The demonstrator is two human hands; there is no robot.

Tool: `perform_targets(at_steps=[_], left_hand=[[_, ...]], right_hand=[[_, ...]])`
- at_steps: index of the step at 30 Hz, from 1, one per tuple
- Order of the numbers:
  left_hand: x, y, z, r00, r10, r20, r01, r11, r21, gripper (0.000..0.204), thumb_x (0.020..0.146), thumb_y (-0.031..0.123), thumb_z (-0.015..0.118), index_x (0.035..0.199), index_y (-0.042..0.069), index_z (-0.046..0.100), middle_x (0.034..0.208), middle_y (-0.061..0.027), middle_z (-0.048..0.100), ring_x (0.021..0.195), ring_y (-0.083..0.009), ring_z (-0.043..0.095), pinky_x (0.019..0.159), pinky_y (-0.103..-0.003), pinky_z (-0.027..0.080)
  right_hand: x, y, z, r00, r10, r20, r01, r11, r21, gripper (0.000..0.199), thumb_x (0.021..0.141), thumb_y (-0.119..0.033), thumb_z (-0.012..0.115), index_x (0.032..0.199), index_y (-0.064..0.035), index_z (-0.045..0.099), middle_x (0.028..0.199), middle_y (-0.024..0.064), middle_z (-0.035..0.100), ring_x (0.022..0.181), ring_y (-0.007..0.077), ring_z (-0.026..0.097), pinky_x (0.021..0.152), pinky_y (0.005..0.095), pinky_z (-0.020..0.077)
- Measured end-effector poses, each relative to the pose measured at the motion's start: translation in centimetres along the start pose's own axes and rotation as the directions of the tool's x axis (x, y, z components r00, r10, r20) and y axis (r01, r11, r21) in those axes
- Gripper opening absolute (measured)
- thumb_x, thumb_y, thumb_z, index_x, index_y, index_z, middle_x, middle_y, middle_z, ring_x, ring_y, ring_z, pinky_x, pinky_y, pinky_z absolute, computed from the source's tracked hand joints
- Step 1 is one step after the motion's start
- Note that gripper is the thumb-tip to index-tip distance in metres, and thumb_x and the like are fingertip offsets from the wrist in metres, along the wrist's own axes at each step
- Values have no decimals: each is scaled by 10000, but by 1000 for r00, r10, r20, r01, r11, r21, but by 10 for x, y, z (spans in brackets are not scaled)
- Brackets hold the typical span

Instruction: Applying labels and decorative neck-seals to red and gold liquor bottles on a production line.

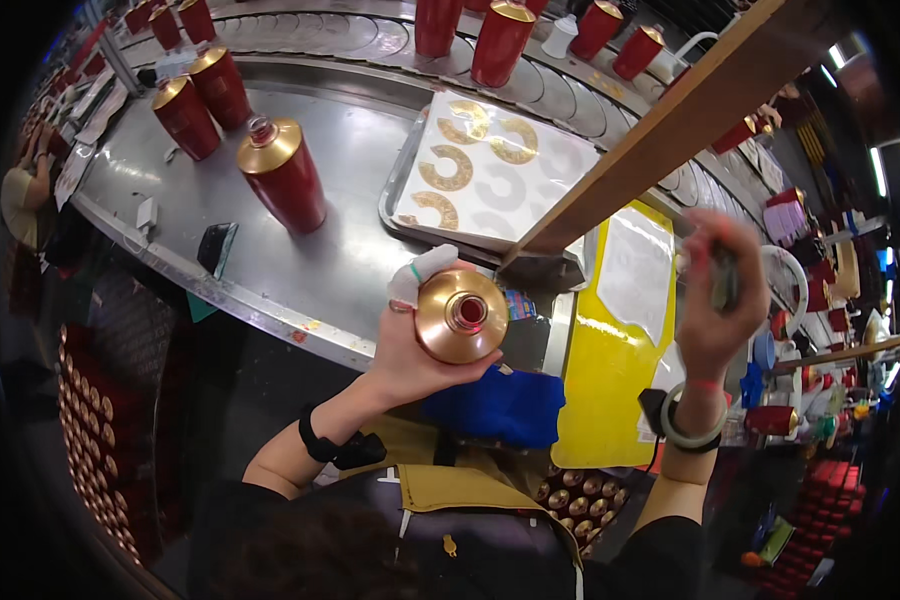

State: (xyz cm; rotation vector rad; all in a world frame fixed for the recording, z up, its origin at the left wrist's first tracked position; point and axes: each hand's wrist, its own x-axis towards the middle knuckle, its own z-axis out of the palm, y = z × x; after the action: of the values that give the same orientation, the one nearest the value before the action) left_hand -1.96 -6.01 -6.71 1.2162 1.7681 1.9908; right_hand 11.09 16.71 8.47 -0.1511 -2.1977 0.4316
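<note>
Left hand (415, 345): fingers wrapped around gold-topped red bottle (462, 315), held just in front of the tray (398, 180) of gold labels. Right hand (715, 290): fingers closed on blurred small tool (725, 278), right of tray.

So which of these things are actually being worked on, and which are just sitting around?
In hand:
- red bottle with gold shoulder, in left hand
- small blurred tool, in right hand
- metal tray of gold ring labels

Lying about:
- blue cloth
- yellow sheet
- black phone
</note>
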Motion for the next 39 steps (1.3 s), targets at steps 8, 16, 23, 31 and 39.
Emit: perform_targets(at_steps=[8, 16, 23, 31, 39], left_hand=[[-8, -20, 16, 999, -12, -52, 9, 998, -70, 862, 639, 157, 964, 1353, 19, 501, 1282, -141, 573, 1110, -229, 651, 932, -352, 557], [-10, -26, 13, 992, 94, -88, -93, 995, 24, 899, 617, 164, 970, 1359, 34, 480, 1270, -161, 557, 1117, -252, 635, 923, -360, 549], [-9, -31, 14, 990, 122, -71, -119, 992, 36, 949, 625, 123, 953, 1392, 35, 401, 1285, -176, 529, 1102, -268, 624, 909, -370, 551], [-6, -19, 15, 999, 26, -30, -28, 998, -57, 859, 625, 134, 950, 1341, 16, 490, 1280, -132, 565, 1098, -216, 637, 936, -340, 546], [-3, -20, 19, 993, 111, -38, -111, 994, 7, 906, 661, 156, 943, 1404, 12, 445, 1273, -111, 595, 1159, -200, 619, 986, -337, 524]], right_hand=[[-33, 196, 140, 858, 21, 514, 95, 975, -200, 430, 925, 5, 505, 1343, -30, 602, 1401, 208, 605, 1194, 391, 625, 1002, 442, 495], [-9, 172, 187, 543, 176, 821, 77, 963, -258, 529, 979, -86, 505, 1505, -42, 461, 1504, 213, 526, 1252, 398, 600, 1080, 405, 476], [-50, 168, 116, 417, 365, 833, 172, 868, -466, 273, 936, -157, 582, 1157, -189, 739, 1058, 121, 740, 1018, 321, 714, 804, 472, 574], [-50, 189, 99, 630, 605, 487, -255, 753, -606, 362, 898, -364, 700, 1158, -113, 714, 1101, 155, 733, 1070, 351, 697, 869, 488, 553], [-76, 253, 89, 556, 682, 474, -316, 702, -639, 590, 883, -444, 656, 1120, 96, 636, 978, 302, 722, 889, 418, 726, 819, 475, 565]])
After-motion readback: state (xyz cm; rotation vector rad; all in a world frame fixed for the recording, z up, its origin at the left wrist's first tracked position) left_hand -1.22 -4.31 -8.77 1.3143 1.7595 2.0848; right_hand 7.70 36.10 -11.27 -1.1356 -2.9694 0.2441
